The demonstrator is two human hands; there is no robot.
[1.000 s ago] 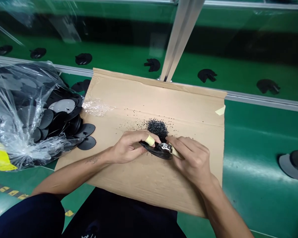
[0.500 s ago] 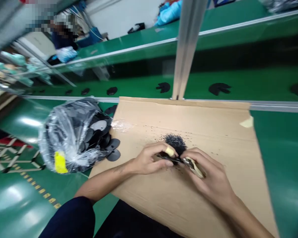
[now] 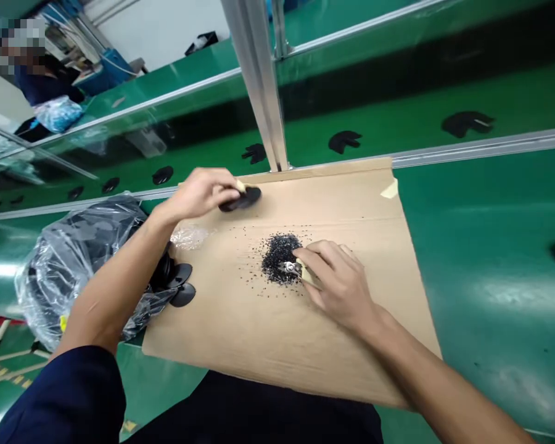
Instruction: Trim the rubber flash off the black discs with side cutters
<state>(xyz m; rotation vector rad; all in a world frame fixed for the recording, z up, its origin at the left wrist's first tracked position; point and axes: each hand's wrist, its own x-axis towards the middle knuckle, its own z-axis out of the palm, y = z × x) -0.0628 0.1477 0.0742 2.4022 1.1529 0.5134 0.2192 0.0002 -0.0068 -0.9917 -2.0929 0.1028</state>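
Near the far edge of the cardboard sheet (image 3: 240, 320), my left hand (image 3: 205, 192) pinches a black round disc (image 3: 250, 198), a little blurred. Pale tape is wrapped round one of its fingers. My right hand (image 3: 340, 277) is closed round a small pair of nippers (image 3: 292, 267) with a metal head and pale yellow handles. The head lies over a heap of tiny black scraps (image 3: 280, 250) on the cardboard. The palm hides most of the handles.
At left a clear plastic bag (image 3: 81, 246) of black discs leans by the cardboard; loose discs (image 3: 184, 295) lie at its mouth. Beyond a metal post (image 3: 259, 92), notched black discs (image 3: 345, 141) lie along a green belt. A person (image 3: 41, 80) sits far left.
My left hand has moved away from my right, up and left towards the belt, carrying the disc. The nippers stay in my right hand by the scraps. The view has swung right.
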